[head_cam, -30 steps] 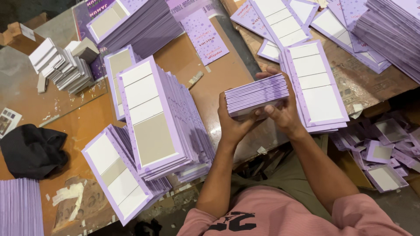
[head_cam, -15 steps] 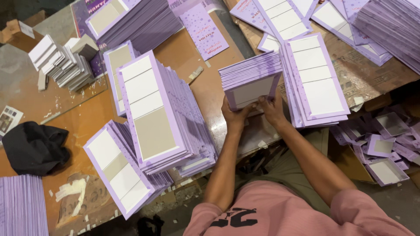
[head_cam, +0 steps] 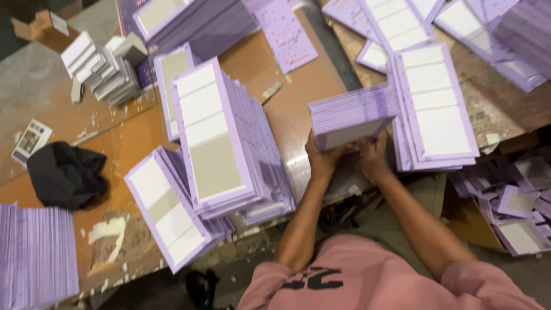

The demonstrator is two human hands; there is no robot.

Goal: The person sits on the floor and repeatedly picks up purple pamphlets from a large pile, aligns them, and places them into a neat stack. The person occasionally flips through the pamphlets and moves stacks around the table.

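Observation:
Both of my hands grip one small stack of purple cards [head_cam: 351, 112] from underneath, holding it tilted above the brown table [head_cam: 298, 86]. My left hand [head_cam: 322, 158] holds its near left corner. My right hand [head_cam: 373, 155] holds its near right side. The stack's grey bottom face turns toward me. Just right of it lies a long pile of purple-bordered panels [head_cam: 433, 109]. A taller leaning pile of the same panels [head_cam: 221, 140] stands to the left.
Another pile of panels [head_cam: 172, 212] overhangs the table's near edge. A black cloth [head_cam: 66, 175] lies at the left, small white boxes [head_cam: 103, 66] at the back left. Loose purple trays [head_cam: 516, 212] fill a bin at the right.
My hands have lifted the small stack and tilted it up and away from me, so its grey underside now shows. The view has shifted slightly.

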